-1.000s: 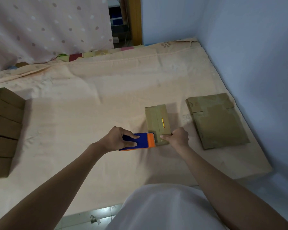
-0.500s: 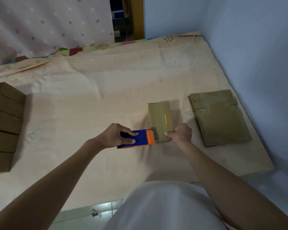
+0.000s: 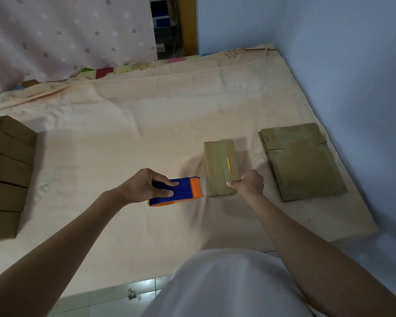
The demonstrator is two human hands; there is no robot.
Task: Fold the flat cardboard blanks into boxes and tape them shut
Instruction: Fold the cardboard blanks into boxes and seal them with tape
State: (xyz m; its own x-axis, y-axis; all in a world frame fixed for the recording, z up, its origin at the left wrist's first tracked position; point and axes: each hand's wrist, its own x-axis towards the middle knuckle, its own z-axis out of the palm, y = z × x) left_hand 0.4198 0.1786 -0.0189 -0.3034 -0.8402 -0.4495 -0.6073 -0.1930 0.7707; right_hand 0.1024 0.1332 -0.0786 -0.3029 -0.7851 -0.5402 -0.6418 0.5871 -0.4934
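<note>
A small folded cardboard box [image 3: 220,165] lies on the peach bedsheet, a strip of tape along its top and a yellow mark near its right side. My right hand [image 3: 249,185] grips its near right corner, thumb pressed on the top. My left hand [image 3: 146,185] holds a blue and orange tape dispenser [image 3: 181,191] just left of the box, a narrow gap between them. A stack of flat cardboard blanks [image 3: 302,161] lies to the right of the box.
Several finished boxes [image 3: 7,175] are stacked at the left edge of the bed [image 3: 124,124]. A blue wall [image 3: 352,76] borders the bed on the right. A dotted curtain [image 3: 66,35] hangs behind. Tiled floor [image 3: 114,298] shows below the bed's near edge.
My left hand has drawn the tape dispenser leftward, off the box's near end. My right hand keeps its grip on the box corner.
</note>
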